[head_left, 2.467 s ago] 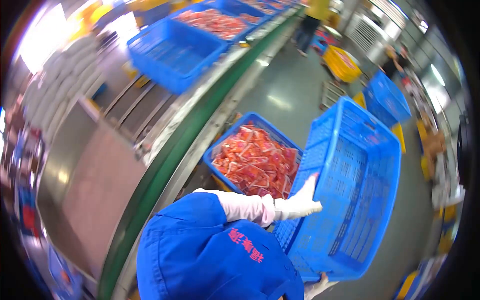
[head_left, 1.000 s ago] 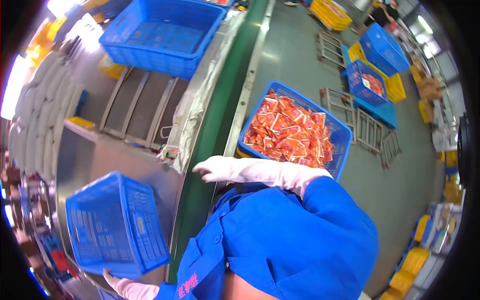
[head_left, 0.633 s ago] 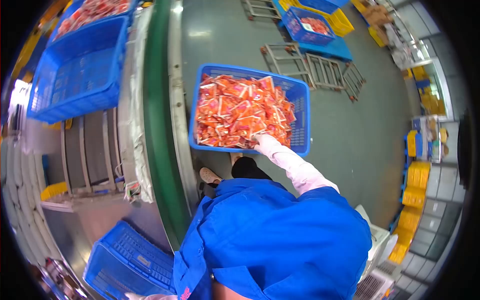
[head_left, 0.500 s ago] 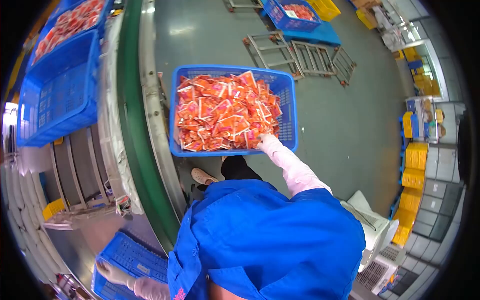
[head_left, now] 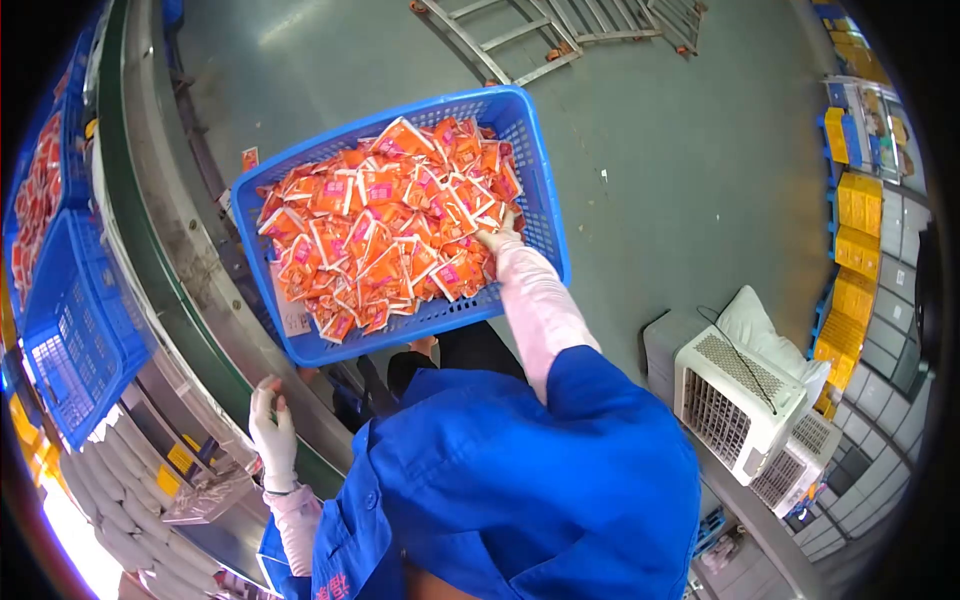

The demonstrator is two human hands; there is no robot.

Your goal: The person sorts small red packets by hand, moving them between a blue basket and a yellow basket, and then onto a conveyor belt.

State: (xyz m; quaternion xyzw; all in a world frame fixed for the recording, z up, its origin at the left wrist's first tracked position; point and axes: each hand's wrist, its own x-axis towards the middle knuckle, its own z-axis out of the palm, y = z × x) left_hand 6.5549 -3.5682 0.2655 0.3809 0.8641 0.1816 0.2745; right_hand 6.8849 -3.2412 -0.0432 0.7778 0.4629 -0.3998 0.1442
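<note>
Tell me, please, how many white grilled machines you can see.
2: a nearer machine at lower right, and a farther machine just beyond, partly covered; more may be hidden.

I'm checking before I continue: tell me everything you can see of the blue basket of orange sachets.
The blue basket is rectangular, plastic-looking, with perforated walls and a broad rim, sitting open side up beside the metal rail. Orange and white sachets are heaped inside. The right hand reaches among them; the left hand is off the basket. Its support is hidden.
</note>
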